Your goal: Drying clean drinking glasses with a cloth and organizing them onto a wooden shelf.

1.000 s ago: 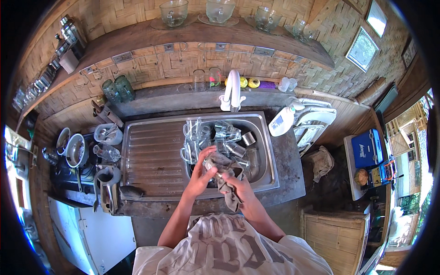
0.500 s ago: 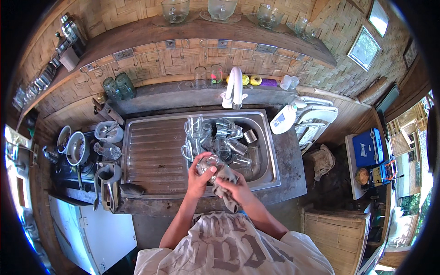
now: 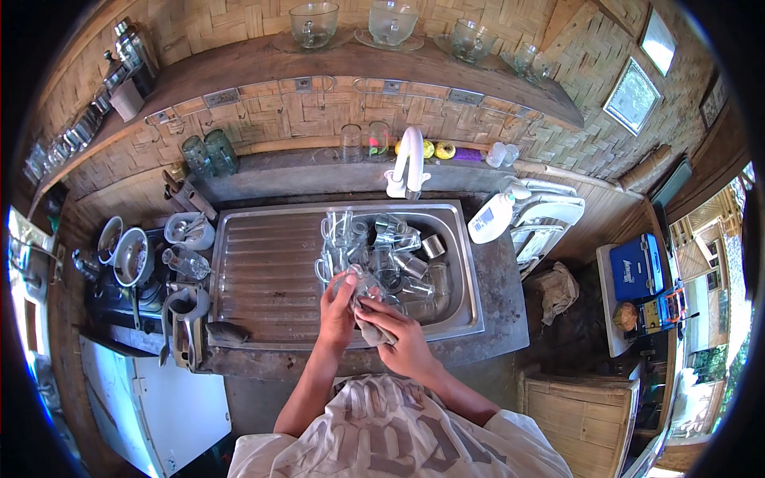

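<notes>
Left hand [image 3: 337,313]: clamped on a clear glass [image 3: 368,288], fingers around its side. Right hand [image 3: 405,338]: closed on a grey-brown cloth [image 3: 371,333], bunched against the same glass. Hands close together; exact finger contact on the glass is partly hidden. Glass + cloth sit in view over the near left part of the sink basin, toward the sink's near edge.

Basin, right half of the steel sink [image 3: 472,296]: jumble of clear glassware [image 3: 386,261], some pieces on their sides. Metal cup [image 3: 433,246] near the basin's far right corner. Clear mugs [image 3: 338,229] along the basin's left edge, by the ridged drainboard [image 3: 263,271].

White faucet [image 3: 412,147] at the sink's far edge. White bottle [image 3: 492,217] on the table [image 3: 504,323], just beyond the sink's far right corner. Dark object [image 3: 228,332] at the sink's near left corner; kind unclear.

Left of the sink: clear jug [image 3: 188,262], pale tub of utensils [image 3: 192,230] behind it, pan [image 3: 134,256] farther left.

Ledge behind: two green glasses [image 3: 220,151] toward the left end, two clear tumblers [image 3: 351,143] left of the faucet. Wooden shelf [image 3: 319,70] above carries glass cups [image 3: 313,25].
</notes>
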`<action>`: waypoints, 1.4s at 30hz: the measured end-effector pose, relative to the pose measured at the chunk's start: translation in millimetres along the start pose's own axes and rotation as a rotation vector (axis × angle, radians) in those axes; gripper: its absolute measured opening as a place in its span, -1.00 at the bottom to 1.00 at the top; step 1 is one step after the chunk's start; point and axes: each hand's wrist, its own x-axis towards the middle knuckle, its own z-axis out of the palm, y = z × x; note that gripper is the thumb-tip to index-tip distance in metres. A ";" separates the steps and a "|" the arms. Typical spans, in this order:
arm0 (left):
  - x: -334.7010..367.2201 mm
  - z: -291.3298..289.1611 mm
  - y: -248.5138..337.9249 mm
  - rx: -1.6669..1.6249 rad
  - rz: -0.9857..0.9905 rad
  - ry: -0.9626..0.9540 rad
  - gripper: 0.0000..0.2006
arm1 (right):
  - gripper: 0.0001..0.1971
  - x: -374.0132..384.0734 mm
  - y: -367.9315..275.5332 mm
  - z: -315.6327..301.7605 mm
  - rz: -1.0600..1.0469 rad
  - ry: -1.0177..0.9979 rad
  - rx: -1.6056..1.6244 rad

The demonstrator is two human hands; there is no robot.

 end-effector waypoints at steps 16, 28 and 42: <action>-3.6 1.5 -4.8 0.506 0.234 0.098 -0.47 | -0.43 -1.6 62.4 17.6 0.030 -0.068 0.157; 6.6 16.2 12.3 0.095 0.176 -0.272 -0.47 | -0.50 3.6 40.9 8.1 0.494 -0.074 2.062; 22.5 -39.8 -2.2 -0.103 0.004 -0.085 -0.39 | -0.33 -17.0 25.9 -25.4 0.332 -0.003 1.611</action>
